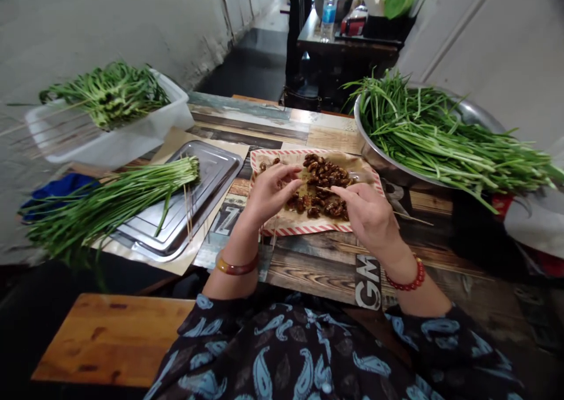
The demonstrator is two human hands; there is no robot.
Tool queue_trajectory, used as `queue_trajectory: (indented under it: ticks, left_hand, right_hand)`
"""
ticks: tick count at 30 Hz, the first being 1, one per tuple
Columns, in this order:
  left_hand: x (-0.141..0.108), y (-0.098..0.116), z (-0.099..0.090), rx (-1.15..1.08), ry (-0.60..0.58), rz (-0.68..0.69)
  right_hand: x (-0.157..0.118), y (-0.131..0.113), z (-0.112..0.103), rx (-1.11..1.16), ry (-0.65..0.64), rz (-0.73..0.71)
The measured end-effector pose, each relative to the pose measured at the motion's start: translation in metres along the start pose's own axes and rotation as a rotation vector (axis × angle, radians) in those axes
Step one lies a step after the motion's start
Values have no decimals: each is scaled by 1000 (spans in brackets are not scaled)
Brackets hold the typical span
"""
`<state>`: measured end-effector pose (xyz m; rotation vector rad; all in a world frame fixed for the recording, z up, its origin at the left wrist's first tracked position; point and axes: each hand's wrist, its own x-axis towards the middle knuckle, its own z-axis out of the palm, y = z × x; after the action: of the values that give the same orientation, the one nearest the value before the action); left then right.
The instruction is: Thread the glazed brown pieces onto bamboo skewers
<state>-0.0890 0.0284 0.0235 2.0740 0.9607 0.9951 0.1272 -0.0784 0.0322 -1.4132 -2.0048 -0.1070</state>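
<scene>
1. Two bare hands work over a sheet of brown paper with a red-and-white striped border (317,227), which lies on the patchwork wood-print table (308,265) before you.
2. Your right hand (370,212) grips a thin, pale wooden skewer (414,218) between thumb and fingers; its front end reaches in among the pieces on the paper, and its other end sticks out behind your hand.
3. Your left hand (277,190) is over the left part of the paper, thumb and forefinger slightly apart; you cannot tell what its hidden fingers touch.
4. The glossy, dark-brown oval pieces (328,172) lie heaped between your hands, with a few more at the paper's left end.
5. To your left, a bundle of long green stalks (145,194) rests across a rectangular silver metal tray (154,227); behind it stands a white plastic tub (145,138) of leafy greens.
6. To your right, a round steel basin (390,165) holds long green leaves (445,135).
</scene>
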Motion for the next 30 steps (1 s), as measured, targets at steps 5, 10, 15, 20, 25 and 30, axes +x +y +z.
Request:
queue_trajectory:
  ticks: [5,10,15,20,25,30]
  left_hand:
    - [-8,4,-7,620,-165,36]
    - [-8,10,1,859,-368,37]
    - [-3,10,8,979,-428,43]
    - [-1,9,11,1007,-407,38]
    - [9,14,11,534,-244,42]
    - [18,25,18,-247,-225,-153]
  right_hand:
    - [-10,20,4,101,98,-12]
    - [-16,24,3,54,119,39]
    - [-15,22,3,83,149,44]
    - [-13,20,2,93,159,52]
    - [-13,19,0,88,185,48]
    - [-15,22,0,85,199,64]
